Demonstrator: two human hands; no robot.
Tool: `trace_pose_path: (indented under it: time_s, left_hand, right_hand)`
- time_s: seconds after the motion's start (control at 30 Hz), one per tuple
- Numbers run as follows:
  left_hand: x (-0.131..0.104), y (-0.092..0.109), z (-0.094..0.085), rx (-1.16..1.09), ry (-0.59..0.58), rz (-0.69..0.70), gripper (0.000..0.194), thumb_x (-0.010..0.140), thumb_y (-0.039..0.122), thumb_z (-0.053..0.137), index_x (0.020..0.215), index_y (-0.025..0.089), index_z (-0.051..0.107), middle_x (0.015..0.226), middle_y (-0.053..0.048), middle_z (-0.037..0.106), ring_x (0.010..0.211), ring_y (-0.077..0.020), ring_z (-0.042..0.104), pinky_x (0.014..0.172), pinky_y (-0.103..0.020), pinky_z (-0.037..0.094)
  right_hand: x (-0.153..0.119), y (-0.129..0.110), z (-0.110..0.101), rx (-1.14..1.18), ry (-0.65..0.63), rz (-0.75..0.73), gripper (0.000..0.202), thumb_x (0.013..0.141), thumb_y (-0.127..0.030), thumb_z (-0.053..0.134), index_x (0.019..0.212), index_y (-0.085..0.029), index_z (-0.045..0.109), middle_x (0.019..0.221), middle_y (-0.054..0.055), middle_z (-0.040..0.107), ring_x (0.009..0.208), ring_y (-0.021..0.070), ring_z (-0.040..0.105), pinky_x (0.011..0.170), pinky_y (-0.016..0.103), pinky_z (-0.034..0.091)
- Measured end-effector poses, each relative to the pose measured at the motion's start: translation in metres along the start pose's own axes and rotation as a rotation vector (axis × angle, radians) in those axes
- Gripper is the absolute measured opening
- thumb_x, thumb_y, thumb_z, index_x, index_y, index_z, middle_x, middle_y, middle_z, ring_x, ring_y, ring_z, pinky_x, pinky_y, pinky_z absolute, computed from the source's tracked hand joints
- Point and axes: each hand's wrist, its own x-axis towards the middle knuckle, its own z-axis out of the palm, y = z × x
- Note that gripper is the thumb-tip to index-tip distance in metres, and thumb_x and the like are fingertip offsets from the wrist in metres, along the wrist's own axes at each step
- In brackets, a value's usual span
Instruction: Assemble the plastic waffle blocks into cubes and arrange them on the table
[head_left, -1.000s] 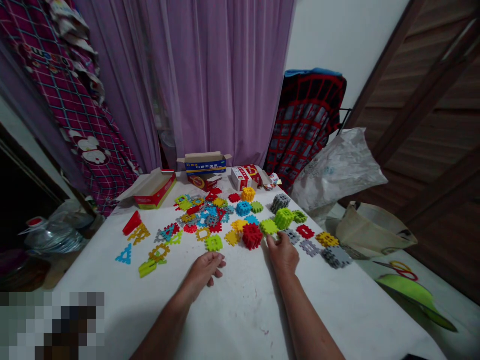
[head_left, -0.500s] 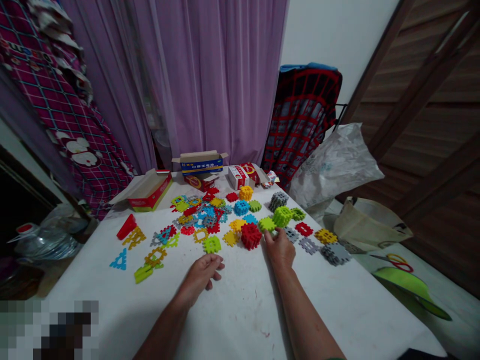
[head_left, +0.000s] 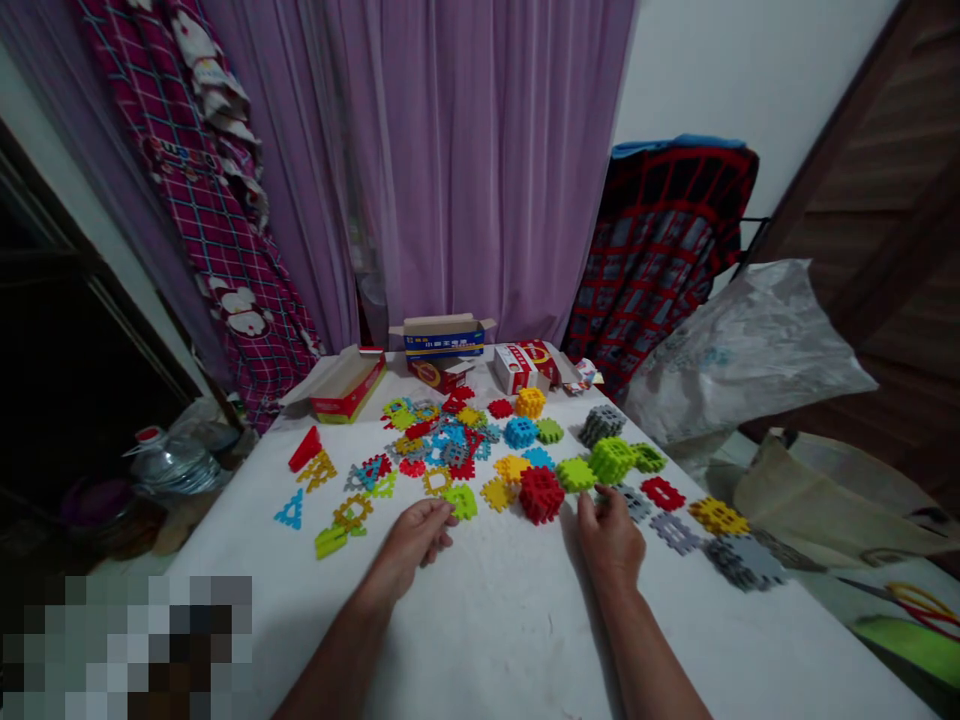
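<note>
Several toothed plastic building pieces lie over the white table. My left hand [head_left: 418, 538] is closed, its thumb and forefinger pinching the near left edge of a lime green piece [head_left: 463, 501]. My right hand [head_left: 613, 535] rests on the table with fingers bent and thumb apart, holding nothing that I can see. Just beyond its fingertips are a lime green flat piece [head_left: 576, 474] and a stack of lime green pieces [head_left: 612, 459]. A red block of joined pieces [head_left: 541, 495] sits between the two hands. Grey pieces [head_left: 634, 502] lie right of my right hand, partly hidden by it.
A mixed pile of pieces [head_left: 450, 440] spreads across the table's middle. Opened boxes stand along the back: red-green [head_left: 351, 392], blue [head_left: 444, 338], red-white [head_left: 517, 368]. Grey stacked pieces [head_left: 744, 562] lie near the right edge. Scissors [head_left: 911, 598] are beyond that edge.
The view has swung left, so everything sits further right in the picture. My left hand has come up to the lime green piece and closed on its edge. My right hand has barely moved.
</note>
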Motion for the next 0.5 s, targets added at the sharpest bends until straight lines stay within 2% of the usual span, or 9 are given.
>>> trace_pose_path:
  time_s: [0.07, 0.13, 0.2, 0.27, 0.3, 0.37, 0.5]
  left_hand:
    - [0.019, 0.011, -0.019, 0.038, 0.096, 0.06, 0.045, 0.066, 0.056, 0.069, 0.088, 0.018, 0.064, 0.088, -0.004, 0.067, 0.058, -0.0092, 0.056, 0.042, -0.019, 0.028]
    - [0.044, 0.026, -0.041, 0.187, 0.223, 0.13, 0.038, 0.07, 0.051, 0.068, 0.091, 0.018, 0.066, 0.084, -0.004, 0.068, 0.062, -0.0127, 0.06, 0.047, -0.021, 0.035]
    - [0.07, 0.042, -0.063, 0.468, 0.4, 0.206, 0.027, 0.075, 0.039, 0.065, 0.091, 0.019, 0.07, 0.085, -0.005, 0.071, 0.074, -0.0172, 0.064, 0.061, -0.024, 0.043]
    - [0.094, 0.056, -0.08, 0.845, 0.489, 0.266, 0.025, 0.082, 0.031, 0.059, 0.102, 0.022, 0.071, 0.107, -0.006, 0.071, 0.091, -0.02, 0.065, 0.076, -0.026, 0.045]
    - [0.105, 0.061, -0.085, 1.01, 0.498, 0.267, 0.027, 0.084, 0.029, 0.056, 0.107, 0.023, 0.07, 0.116, -0.006, 0.068, 0.1, -0.0213, 0.064, 0.083, -0.027, 0.044]
    - [0.123, 0.069, -0.091, 1.144, 0.487, 0.259, 0.029, 0.084, 0.028, 0.057, 0.11, 0.024, 0.07, 0.126, -0.007, 0.065, 0.112, -0.0244, 0.059, 0.091, -0.029, 0.042]
    - [0.15, 0.077, -0.092, 1.222, 0.441, 0.2, 0.029, 0.081, 0.034, 0.063, 0.106, 0.022, 0.072, 0.122, -0.012, 0.067, 0.115, -0.0307, 0.058, 0.091, -0.035, 0.041]
  right_hand:
    - [0.0, 0.002, 0.002, 0.053, 0.023, -0.029, 0.044, 0.081, -0.046, 0.044, 0.106, -0.016, 0.065, 0.071, 0.005, 0.068, 0.06, 0.0203, 0.06, 0.055, 0.027, 0.033]
    - [0.0, 0.004, 0.005, 0.096, 0.039, -0.046, 0.046, 0.079, -0.048, 0.041, 0.102, -0.016, 0.066, 0.07, 0.005, 0.068, 0.059, 0.0203, 0.059, 0.055, 0.027, 0.034]
    - [0.0, 0.005, 0.007, 0.129, 0.052, -0.055, 0.047, 0.077, -0.05, 0.04, 0.097, -0.017, 0.068, 0.07, 0.006, 0.068, 0.059, 0.0203, 0.059, 0.055, 0.027, 0.035]
    - [0.001, 0.005, 0.007, 0.154, 0.062, -0.055, 0.048, 0.075, -0.052, 0.04, 0.094, -0.018, 0.069, 0.072, 0.007, 0.069, 0.059, 0.0206, 0.06, 0.056, 0.028, 0.037]
    - [0.001, 0.005, 0.007, 0.163, 0.066, -0.049, 0.049, 0.074, -0.053, 0.041, 0.093, -0.018, 0.069, 0.072, 0.007, 0.069, 0.06, 0.0208, 0.06, 0.056, 0.028, 0.038]
    - [0.002, 0.005, 0.007, 0.177, 0.075, -0.024, 0.049, 0.072, -0.053, 0.042, 0.092, -0.018, 0.069, 0.074, 0.008, 0.07, 0.061, 0.0214, 0.061, 0.057, 0.029, 0.04]
    - [0.005, 0.003, 0.006, 0.204, 0.074, 0.013, 0.049, 0.071, -0.055, 0.044, 0.091, -0.018, 0.07, 0.072, 0.007, 0.07, 0.062, 0.0215, 0.063, 0.058, 0.029, 0.043]
